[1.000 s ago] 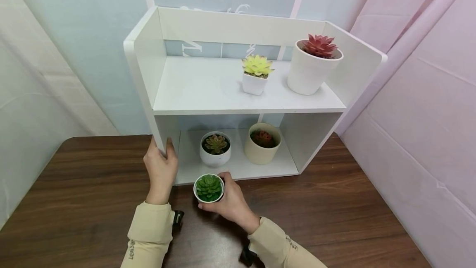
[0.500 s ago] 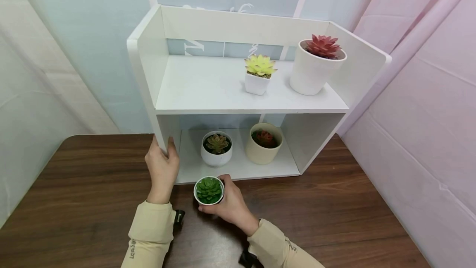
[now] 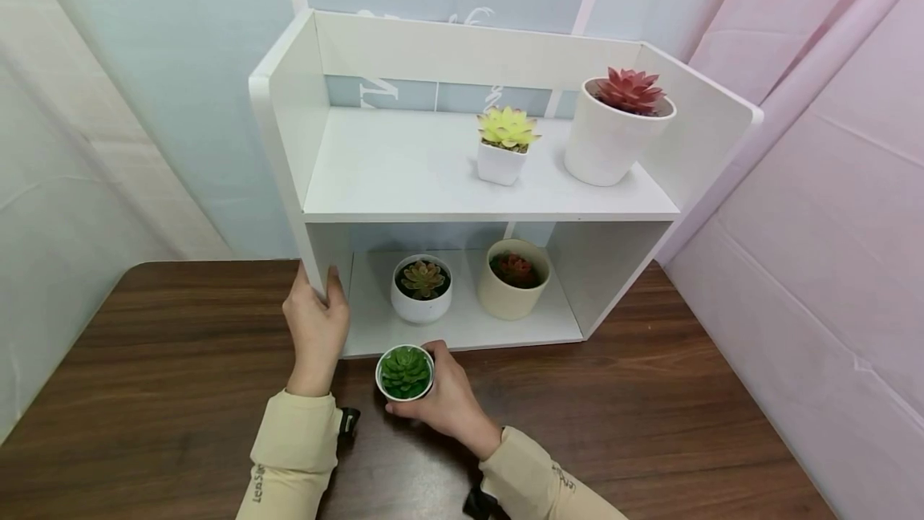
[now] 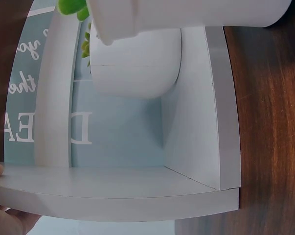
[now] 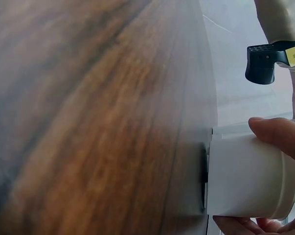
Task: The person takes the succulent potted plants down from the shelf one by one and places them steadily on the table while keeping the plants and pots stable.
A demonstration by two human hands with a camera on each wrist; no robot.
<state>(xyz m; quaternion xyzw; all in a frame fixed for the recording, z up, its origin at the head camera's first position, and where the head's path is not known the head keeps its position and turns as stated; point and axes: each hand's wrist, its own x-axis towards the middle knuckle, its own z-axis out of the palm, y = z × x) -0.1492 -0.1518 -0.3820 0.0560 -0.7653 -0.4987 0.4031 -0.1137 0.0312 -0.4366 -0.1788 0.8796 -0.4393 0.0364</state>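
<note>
My left hand (image 3: 316, 331) grips the front edge of the left side panel of a white two-tier shelf (image 3: 404, 175), thumb on the inside. In front of the shelf, my right hand (image 3: 453, 396) holds a white pot with a green succulent (image 3: 406, 373), fingers and thumb around its sides. The right wrist view has the white pot (image 5: 247, 176) with its base at or very near the table top. On the lower tier stand a round white pot with a brownish-green succulent (image 3: 422, 289) and a cream pot with a red succulent (image 3: 512, 279).
The upper tier bears a small square white pot with a yellow-green succulent (image 3: 505, 143) and a larger white pot with a red succulent (image 3: 617, 131). A dark wooden table (image 3: 650, 416) carries the shelf. Pale curtains (image 3: 816, 207) hang around it.
The pot with the green succulent has shifted slightly toward me in my right hand. My left hand keeps its grip on the side panel. The head view has drifted a little.
</note>
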